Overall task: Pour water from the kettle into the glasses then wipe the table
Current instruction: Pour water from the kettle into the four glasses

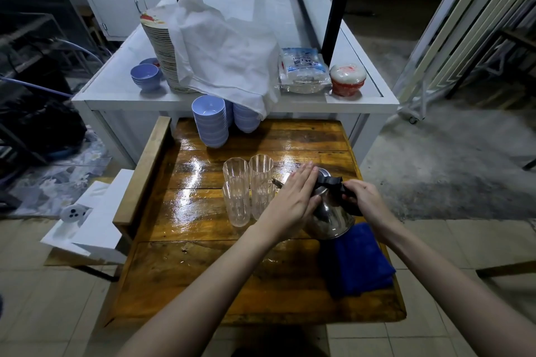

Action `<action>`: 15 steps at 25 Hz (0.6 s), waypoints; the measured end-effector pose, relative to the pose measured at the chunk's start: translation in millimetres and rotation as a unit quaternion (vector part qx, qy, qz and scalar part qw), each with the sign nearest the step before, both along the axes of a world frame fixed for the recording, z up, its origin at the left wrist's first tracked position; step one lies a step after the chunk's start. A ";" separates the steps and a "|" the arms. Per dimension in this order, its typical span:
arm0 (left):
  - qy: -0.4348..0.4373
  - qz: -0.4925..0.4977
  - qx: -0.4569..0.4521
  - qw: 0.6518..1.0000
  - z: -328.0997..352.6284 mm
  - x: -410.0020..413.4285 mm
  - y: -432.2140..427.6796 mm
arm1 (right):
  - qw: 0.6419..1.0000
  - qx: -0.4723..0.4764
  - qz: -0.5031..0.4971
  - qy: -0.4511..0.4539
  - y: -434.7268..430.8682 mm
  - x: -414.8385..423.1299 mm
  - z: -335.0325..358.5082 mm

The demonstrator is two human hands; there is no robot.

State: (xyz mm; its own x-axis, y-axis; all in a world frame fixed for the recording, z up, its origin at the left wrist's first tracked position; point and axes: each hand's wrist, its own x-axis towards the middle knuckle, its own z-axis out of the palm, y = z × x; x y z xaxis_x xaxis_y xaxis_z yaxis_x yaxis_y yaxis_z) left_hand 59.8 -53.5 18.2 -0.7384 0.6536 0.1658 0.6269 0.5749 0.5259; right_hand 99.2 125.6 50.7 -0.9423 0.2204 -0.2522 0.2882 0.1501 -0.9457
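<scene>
Now, head view: steel kettle (329, 217) stands on the wet wooden desk (203, 255), just right of four empty glasses (249, 190). Right hand (364, 197) has its grip closed around the black kettle handle. Left hand (294, 197) lies flat and open against the kettle's lid and side, holding nothing. Blue cloth (355, 261) lies folded just in front of the kettle.

A small eatery's serving area: stacked plates (162, 58), stacked bowls (210, 122), glasses (248, 188) on a wooden table (203, 269).
</scene>
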 end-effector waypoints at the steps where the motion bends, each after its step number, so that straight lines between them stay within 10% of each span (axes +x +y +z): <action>1: 0.000 -0.001 0.001 1.000 0.1 0.3 0.3 | 1.000 0.003 -0.002 0.001 0.6 -0.2 0.3; 15: -0.010 0.017 0.030 0.999 -1.5 5.7 11.2 | 0.999 0.046 -0.006 -0.002 10.9 -3.4 1.7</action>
State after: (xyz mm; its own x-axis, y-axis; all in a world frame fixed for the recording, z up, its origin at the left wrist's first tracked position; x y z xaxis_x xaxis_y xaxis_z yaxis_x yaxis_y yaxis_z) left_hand 65.5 -42.3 16.7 -0.7635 0.6173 0.1897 0.5970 0.5626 0.5719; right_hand 95.8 136.5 52.4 -0.9386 0.2541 -0.2333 0.2937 0.2335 -0.9269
